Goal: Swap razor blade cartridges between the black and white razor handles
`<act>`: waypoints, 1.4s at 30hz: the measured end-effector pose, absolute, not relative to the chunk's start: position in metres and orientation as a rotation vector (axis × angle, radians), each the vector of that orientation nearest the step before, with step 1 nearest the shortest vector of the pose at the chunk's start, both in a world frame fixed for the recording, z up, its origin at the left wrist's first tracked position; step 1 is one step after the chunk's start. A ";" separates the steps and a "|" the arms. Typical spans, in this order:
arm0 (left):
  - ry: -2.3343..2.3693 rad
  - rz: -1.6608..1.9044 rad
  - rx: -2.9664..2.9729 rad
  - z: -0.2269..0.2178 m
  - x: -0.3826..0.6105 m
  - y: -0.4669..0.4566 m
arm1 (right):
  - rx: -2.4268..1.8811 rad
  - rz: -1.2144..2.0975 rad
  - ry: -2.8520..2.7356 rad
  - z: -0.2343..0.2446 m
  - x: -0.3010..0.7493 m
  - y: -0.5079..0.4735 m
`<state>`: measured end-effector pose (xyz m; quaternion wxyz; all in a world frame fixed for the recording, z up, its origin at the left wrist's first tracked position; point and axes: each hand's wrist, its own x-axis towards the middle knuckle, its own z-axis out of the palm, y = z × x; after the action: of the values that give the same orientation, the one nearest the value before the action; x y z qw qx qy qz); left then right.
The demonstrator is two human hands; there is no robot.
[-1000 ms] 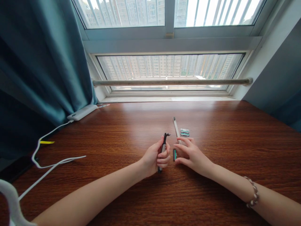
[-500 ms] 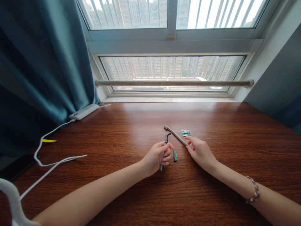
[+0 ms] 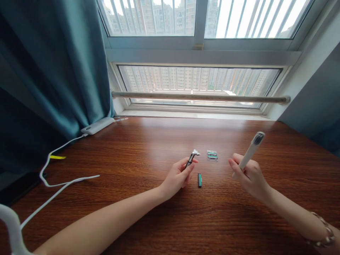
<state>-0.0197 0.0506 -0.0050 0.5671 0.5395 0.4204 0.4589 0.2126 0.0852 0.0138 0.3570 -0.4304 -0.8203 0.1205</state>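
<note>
Left hand [image 3: 177,177] curled round the razor handle [image 3: 189,162], some fingers hidden so grip likely snug, right hand [image 3: 251,177] closed on the toothbrush [image 3: 249,153], blade head [image 3: 199,180] lying near-to-far just right of the left hand, the nearer one.

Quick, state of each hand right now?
Left hand: closed, holding the razor handle.
Right hand: closed, holding the toothbrush.
</note>
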 end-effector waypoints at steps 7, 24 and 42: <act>1.066 1.085 1.410 -0.005 -0.018 0.048 | -1.198 0.163 -2.317 -0.019 0.239 0.084; 0.963 0.853 1.821 -0.002 -0.018 0.039 | -1.159 0.126 -2.394 -0.027 0.237 0.082; 0.771 0.901 1.199 -0.014 -0.009 0.042 | -1.033 0.081 -2.251 -0.021 0.230 0.069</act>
<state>-0.0093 0.0420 -0.0143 0.6651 0.5309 0.3415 0.3990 0.2301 0.0692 -0.0205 0.3258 -0.3941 -0.8588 0.0309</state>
